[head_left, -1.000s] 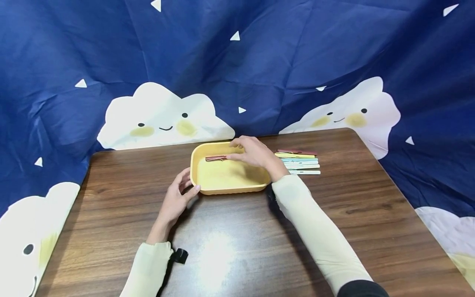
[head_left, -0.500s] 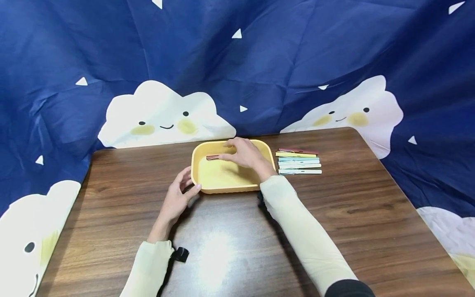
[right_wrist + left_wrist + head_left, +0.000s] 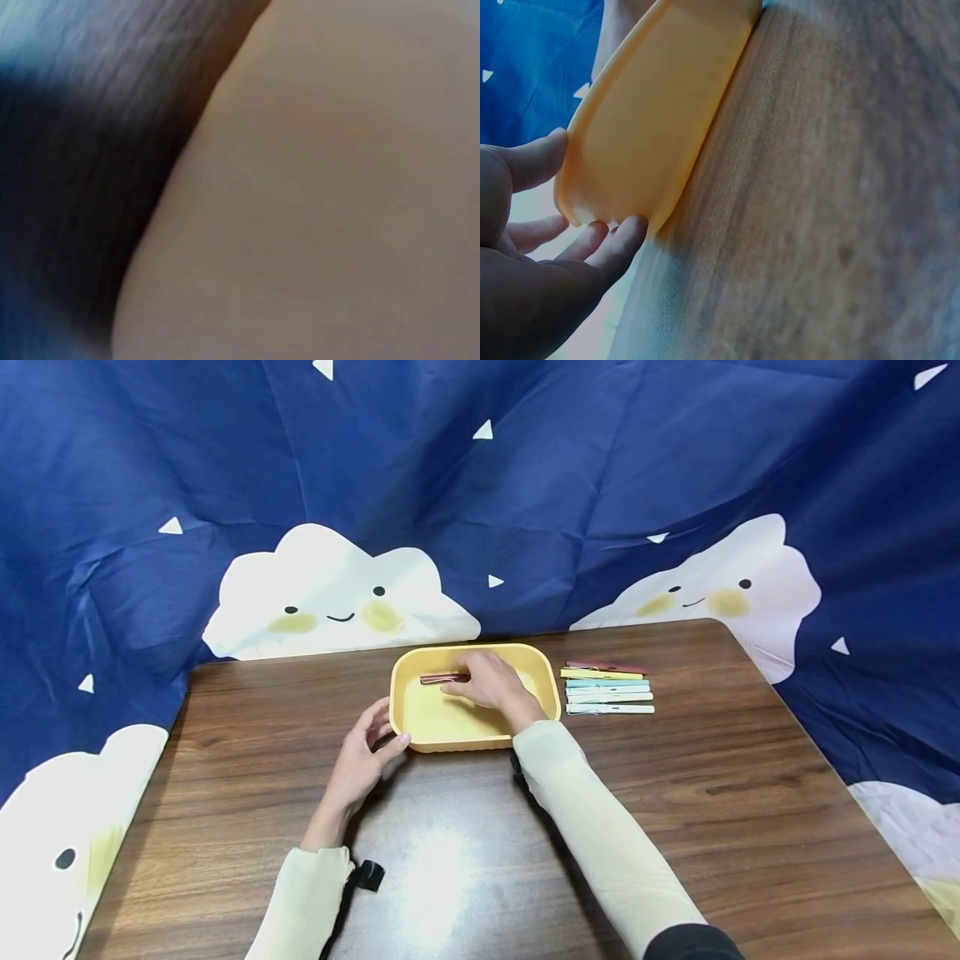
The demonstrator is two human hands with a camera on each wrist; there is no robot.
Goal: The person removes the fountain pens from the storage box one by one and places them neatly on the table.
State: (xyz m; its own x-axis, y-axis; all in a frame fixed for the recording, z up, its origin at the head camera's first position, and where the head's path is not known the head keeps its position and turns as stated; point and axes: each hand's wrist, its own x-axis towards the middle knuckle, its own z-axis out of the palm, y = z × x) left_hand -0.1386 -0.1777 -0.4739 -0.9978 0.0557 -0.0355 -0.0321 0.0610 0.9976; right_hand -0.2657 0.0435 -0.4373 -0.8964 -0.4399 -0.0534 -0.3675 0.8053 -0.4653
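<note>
A yellow rectangular tray [image 3: 450, 746] sits near the table's far edge. My left hand [image 3: 358, 766] holds its near left corner, thumb on the front and fingers along the side. In the left wrist view, fingertips [image 3: 634, 225] touch the tray's outer wall [image 3: 652, 112]. My right hand [image 3: 491, 681] reaches down inside the tray, fingers curled, and pinches a dark red pen [image 3: 438, 678]. The pen's left part shows past the fingers; the rest is hidden under the hand. In the right wrist view, a pale blurred surface fills most of the frame.
Right of the tray, several pens lie side by side on the wooden table [image 3: 712, 760]: a dark red pen [image 3: 618, 668], a yellow pen [image 3: 603, 675], a light blue pen [image 3: 611, 683] and whitish pens [image 3: 611, 709]. A blue curtain [image 3: 540, 485] with clouds hangs behind.
My right hand has moved left and down into the tray, and its fingers have closed around the dark red pen. My left hand stays at the tray's corner.
</note>
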